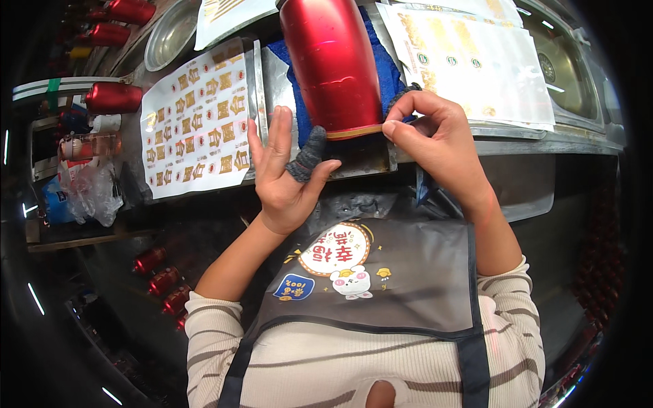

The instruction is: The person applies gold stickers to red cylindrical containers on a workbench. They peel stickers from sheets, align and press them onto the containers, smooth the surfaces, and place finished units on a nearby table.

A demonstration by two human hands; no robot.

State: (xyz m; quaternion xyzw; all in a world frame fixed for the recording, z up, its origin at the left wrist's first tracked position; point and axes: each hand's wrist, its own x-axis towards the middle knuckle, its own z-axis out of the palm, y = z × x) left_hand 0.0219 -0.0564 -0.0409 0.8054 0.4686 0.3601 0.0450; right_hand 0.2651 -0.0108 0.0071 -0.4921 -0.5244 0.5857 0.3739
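A large glossy red bottle point(333, 61) lies on a blue cloth point(383, 58), its base end toward me. Along the rim of that base runs a thin gold strip point(354, 132). My right hand point(445, 139) pinches at the strip's right end, thumb and index finger pressed together. A dark grey knitted finger cover shows on a finger behind them. My left hand point(282, 180) is open beside the base's left edge, fingers spread upward. It wears a grey knitted cover point(308, 155) on the index finger, which is close to the rim.
A sheet of gold and red decals point(194, 122) lies on the left, with a round metal bowl point(170, 35) behind it. More decal sheets point(476, 75) lie right, beside a metal sink point(568, 64). Several red bottles point(114, 98) and a plastic bag point(95, 194) are at far left.
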